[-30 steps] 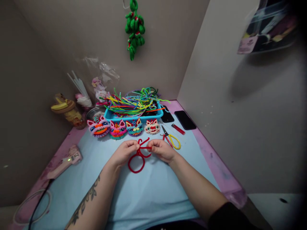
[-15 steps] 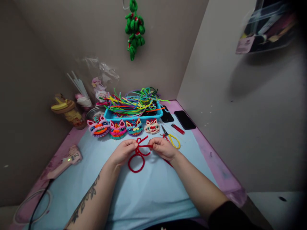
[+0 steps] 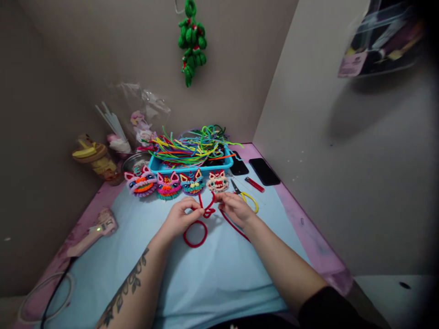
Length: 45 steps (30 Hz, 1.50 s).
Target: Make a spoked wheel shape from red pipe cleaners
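Observation:
A red pipe cleaner (image 3: 195,234) is bent into a ring with a twist at its top, lying on the light blue mat (image 3: 212,274). My left hand (image 3: 180,219) pinches the twist just above the ring. My right hand (image 3: 236,209) is closed on the free strand, which runs back under that wrist toward the right. Both hands hover just in front of a row of several pipe-cleaner animal faces (image 3: 168,185).
A blue tray (image 3: 192,165) of coloured pipe cleaners stands behind the faces. Yellow-handled scissors (image 3: 245,198), a red lighter (image 3: 254,184) and two dark phones (image 3: 265,171) lie right. A pink glue gun (image 3: 94,230) lies left. A green ornament (image 3: 192,41) hangs on the wall.
My right hand has moved up and left, carrying the strand around the twist. The loose loop above the ring has tightened and a long tail now trails right.

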{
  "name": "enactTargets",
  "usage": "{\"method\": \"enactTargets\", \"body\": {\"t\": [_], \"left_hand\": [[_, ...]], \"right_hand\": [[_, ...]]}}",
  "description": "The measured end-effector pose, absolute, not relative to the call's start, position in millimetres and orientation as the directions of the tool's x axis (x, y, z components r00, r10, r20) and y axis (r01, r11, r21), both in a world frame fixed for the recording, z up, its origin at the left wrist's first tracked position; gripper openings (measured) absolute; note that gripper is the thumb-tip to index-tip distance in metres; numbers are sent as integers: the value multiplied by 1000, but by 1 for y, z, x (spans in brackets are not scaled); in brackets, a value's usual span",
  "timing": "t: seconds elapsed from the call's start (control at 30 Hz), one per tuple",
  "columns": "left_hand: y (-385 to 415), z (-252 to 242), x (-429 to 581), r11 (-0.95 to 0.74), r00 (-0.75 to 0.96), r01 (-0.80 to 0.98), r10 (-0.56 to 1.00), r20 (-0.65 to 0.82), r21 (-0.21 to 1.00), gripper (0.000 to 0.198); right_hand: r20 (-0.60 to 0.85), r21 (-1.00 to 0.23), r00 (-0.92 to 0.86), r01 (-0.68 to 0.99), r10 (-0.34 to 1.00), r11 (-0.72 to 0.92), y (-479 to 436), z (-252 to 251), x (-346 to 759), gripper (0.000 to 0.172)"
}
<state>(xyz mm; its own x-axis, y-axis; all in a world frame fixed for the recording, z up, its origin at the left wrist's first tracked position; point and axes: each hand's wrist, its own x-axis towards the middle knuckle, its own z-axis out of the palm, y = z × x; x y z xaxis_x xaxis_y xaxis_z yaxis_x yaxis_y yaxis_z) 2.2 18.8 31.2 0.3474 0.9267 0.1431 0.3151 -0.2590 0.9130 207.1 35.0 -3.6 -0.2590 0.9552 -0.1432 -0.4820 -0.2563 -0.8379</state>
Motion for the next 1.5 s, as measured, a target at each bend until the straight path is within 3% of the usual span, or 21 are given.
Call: {"method": "enactTargets", "body": {"t": [0.27,0.33,0.43,0.53,0.63,0.83,1.03,1.23,1.33,1.4,1.5], "left_hand": [[14,31,14,-443,509,342,829,232,829,21],[14,31,14,-401,517,299,831,206,866,20],[16,26,11,-206,402,199,909,112,958,20],[19,19,8,1,214,27,977,-7,1000,24],[21,15,7,83,152,-89,986,-68,993,24],[19,19,9,147,220,-100,968,-123,984,25],[18,21,5,200,360,16,913,-193,980,27],[17,27,3,143,283,20,948,-143,990,27],[18,28,4,93,240,38,966,-99,995,29],[18,27,5,63,216,38,974,-70,997,28],[19,22,6,57,191,-3,980,-56,998,26]], "right_hand": [[-189,-852,-271,-433,944,-295,31,-2,196,16],[-217,-848,-259,-427,941,-313,30,-2,195,18],[-230,-822,-266,-462,936,-333,31,-2,196,28],[-127,-887,-255,-404,959,-225,30,-2,200,34],[29,-969,-289,-242,957,-44,29,-2,201,28],[168,-986,-286,-50,943,160,27,-1,199,16],[388,-898,-161,153,907,411,30,5,209,6],[379,-892,-197,182,904,414,28,8,208,12],[363,-918,-28,163,931,362,28,8,208,20],[365,-927,124,138,923,348,27,7,208,13],[400,-911,160,176,903,372,25,5,206,10]]}}
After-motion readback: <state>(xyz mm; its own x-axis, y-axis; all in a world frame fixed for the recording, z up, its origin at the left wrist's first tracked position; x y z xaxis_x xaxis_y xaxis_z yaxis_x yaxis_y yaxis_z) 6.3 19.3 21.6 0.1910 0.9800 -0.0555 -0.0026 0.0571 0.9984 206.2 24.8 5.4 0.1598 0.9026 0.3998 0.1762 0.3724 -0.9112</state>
